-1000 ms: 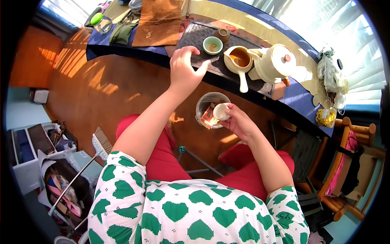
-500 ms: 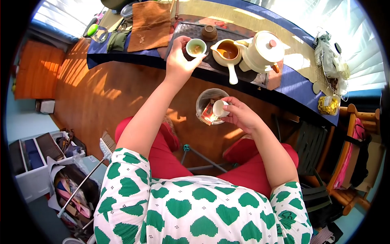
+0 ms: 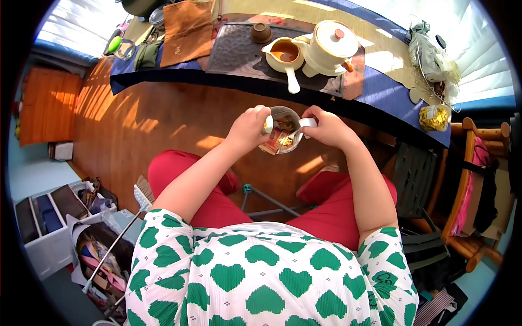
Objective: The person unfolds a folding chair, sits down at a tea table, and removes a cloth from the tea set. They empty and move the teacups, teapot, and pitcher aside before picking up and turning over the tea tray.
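Observation:
My left hand (image 3: 249, 130) is closed around a small teacup (image 3: 268, 124), tipped sideways over the left side of a waste bin (image 3: 297, 143). My fingers hide most of that cup. In my right hand (image 3: 329, 128) is a small white cup (image 3: 308, 123), also tilted, above the bin's right edge. Wrappers and other scraps (image 3: 281, 137) lie inside the bin, which stands on the floor between my knees.
On the table ahead, a dark tea tray (image 3: 235, 50) carries a brown cup (image 3: 261, 32), a side-handled pitcher (image 3: 291, 66) of brown tea and a white teapot (image 3: 333, 51). An orange-brown cloth (image 3: 187, 32) lies left. A folding chair (image 3: 414, 176) stands right.
My left hand has brought its teacup down from above the tray to the bin and tipped it. My right hand, still gripping the white cup, has moved slightly up and right.

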A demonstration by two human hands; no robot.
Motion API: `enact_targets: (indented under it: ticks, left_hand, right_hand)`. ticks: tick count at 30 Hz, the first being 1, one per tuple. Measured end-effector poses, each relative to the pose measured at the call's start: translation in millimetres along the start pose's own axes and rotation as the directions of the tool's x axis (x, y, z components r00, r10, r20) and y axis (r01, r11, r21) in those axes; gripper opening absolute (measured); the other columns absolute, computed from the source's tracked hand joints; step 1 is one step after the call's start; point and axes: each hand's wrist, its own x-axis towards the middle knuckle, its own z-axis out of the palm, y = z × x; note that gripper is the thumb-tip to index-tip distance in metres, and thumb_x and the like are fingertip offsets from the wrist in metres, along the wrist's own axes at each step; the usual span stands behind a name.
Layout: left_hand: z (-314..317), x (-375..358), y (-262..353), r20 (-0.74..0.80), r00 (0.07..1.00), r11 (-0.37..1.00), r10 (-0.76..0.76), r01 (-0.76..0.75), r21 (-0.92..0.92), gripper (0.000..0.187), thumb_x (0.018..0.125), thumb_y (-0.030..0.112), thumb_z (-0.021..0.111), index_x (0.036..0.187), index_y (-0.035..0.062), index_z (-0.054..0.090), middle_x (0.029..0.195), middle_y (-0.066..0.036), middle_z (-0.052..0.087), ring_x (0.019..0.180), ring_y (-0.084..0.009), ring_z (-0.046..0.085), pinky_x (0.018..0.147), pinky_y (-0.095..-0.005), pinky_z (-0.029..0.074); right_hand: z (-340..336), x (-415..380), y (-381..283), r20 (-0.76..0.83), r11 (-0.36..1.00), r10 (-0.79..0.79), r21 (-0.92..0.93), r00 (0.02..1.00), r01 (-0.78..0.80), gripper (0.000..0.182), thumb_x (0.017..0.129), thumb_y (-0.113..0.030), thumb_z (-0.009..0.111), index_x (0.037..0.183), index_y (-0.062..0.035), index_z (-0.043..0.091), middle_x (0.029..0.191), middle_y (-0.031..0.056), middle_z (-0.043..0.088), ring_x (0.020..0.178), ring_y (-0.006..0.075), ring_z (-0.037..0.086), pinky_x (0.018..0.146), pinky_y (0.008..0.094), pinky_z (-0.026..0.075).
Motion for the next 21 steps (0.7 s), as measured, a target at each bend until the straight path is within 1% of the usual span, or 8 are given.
enact_targets:
  ticks: [4, 8, 12, 15, 16, 18, 20, 21]
  left_hand:
    - [19.0, 17.8, 3.4, 0.234, 0.972, 0.983, 0.033, -0.073, 0.166, 0.055, 0.062, 0.011, 0.08, 0.111, 0.0093, 0.054, 0.107, -0.008, 0.06, 0.097, -0.0327, 0.058, 0.083, -0.0407, 0.052]
    - [48.7, 17.7, 3.0, 0.239, 0.952, 0.891, 0.191, -0.27, 0.365, 0.045, 0.072, 0.011, 0.073, 0.114, 0.0121, 0.056, 0.103, -0.002, 0.059, 0.1, -0.0233, 0.059, 0.084, -0.0332, 0.054]
    - [61.8, 17.2, 3.5, 0.259, 0.925, 0.819, 0.279, -0.37, 0.439, 0.043, 0.075, 0.013, 0.07, 0.115, 0.0134, 0.057, 0.109, 0.0, 0.057, 0.103, -0.0218, 0.058, 0.087, -0.0326, 0.054]
    - [48.8, 19.8, 16.9, 0.196, 0.957, 0.897, 0.216, -0.273, 0.347, 0.034, 0.079, 0.011, 0.067, 0.111, 0.0148, 0.058, 0.103, -0.002, 0.058, 0.098, -0.0237, 0.061, 0.083, -0.0312, 0.055]
    - [50.4, 23.0, 17.7, 0.128, 0.974, 0.943, 0.185, -0.213, 0.255, 0.04, 0.074, 0.01, 0.072, 0.111, 0.0127, 0.057, 0.106, -0.006, 0.059, 0.1, -0.0284, 0.061, 0.086, -0.0359, 0.054]
    - [40.7, 26.5, 33.9, 0.075, 0.997, 1.0, -0.005, 0.004, 0.012, 0.047, 0.069, 0.01, 0.076, 0.112, 0.0108, 0.055, 0.108, -0.01, 0.059, 0.101, -0.0317, 0.06, 0.086, -0.0395, 0.052]
    - [39.5, 26.7, 48.8, 0.074, 0.983, 0.954, -0.166, 0.179, -0.242, 0.06, 0.068, 0.015, 0.084, 0.117, 0.0057, 0.05, 0.111, -0.016, 0.056, 0.101, -0.0362, 0.06, 0.086, -0.0416, 0.051]
    - [37.1, 28.3, 65.5, 0.07, 0.977, 0.908, -0.202, 0.214, -0.36, 0.058, 0.07, 0.013, 0.082, 0.116, 0.0059, 0.048, 0.109, -0.013, 0.054, 0.101, -0.0311, 0.059, 0.087, -0.0375, 0.049]
  right_hand:
    - [1.5, -8.4, -8.8, -0.026, 0.994, -0.026, -0.11, 0.999, 0.023, 0.052, 0.075, -0.033, 0.073, 0.117, -0.0064, 0.06, 0.103, 0.021, 0.068, 0.099, 0.0345, 0.067, 0.087, 0.0402, 0.051]
    - [1.7, -10.1, -2.3, -0.078, 0.979, -0.107, -0.185, 0.991, 0.091, 0.049, 0.073, -0.031, 0.074, 0.114, -0.0058, 0.061, 0.102, 0.0212, 0.068, 0.099, 0.0356, 0.066, 0.088, 0.0417, 0.052]
    - [-0.4, -15.3, -2.9, -0.109, 0.966, -0.152, -0.227, 0.982, 0.124, 0.049, 0.072, -0.03, 0.075, 0.112, -0.0053, 0.062, 0.101, 0.0203, 0.069, 0.099, 0.0357, 0.066, 0.087, 0.0425, 0.052]
    - [-7.8, -21.8, -8.7, -0.088, 0.969, -0.179, -0.187, 0.98, 0.16, 0.049, 0.071, -0.029, 0.076, 0.111, -0.0049, 0.062, 0.1, 0.0197, 0.07, 0.099, 0.0356, 0.066, 0.087, 0.0429, 0.052]
    - [-11.9, -24.4, -9.5, -0.063, 0.973, -0.182, -0.159, 0.981, 0.17, 0.051, 0.069, -0.026, 0.078, 0.113, -0.0054, 0.061, 0.1, 0.0189, 0.069, 0.098, 0.0344, 0.067, 0.086, 0.0412, 0.053]
    - [-31.7, -41.3, -17.1, -0.003, 0.984, -0.161, -0.083, 0.987, 0.16, 0.054, 0.067, -0.024, 0.079, 0.115, -0.0062, 0.061, 0.102, 0.0178, 0.069, 0.097, 0.0331, 0.067, 0.086, 0.0399, 0.053]
    - [-58.7, -61.8, -21.5, 0.012, 0.988, -0.156, -0.016, 0.988, 0.156, 0.062, 0.065, -0.023, 0.081, 0.12, -0.0079, 0.058, 0.101, 0.0147, 0.068, 0.093, 0.0307, 0.066, 0.085, 0.0376, 0.053]
    - [-72.0, -67.4, -14.8, -0.022, 0.984, -0.173, 0.036, 0.985, 0.174, 0.061, 0.067, -0.019, 0.081, 0.122, -0.0079, 0.057, 0.099, 0.012, 0.065, 0.091, 0.0255, 0.065, 0.084, 0.0348, 0.052]
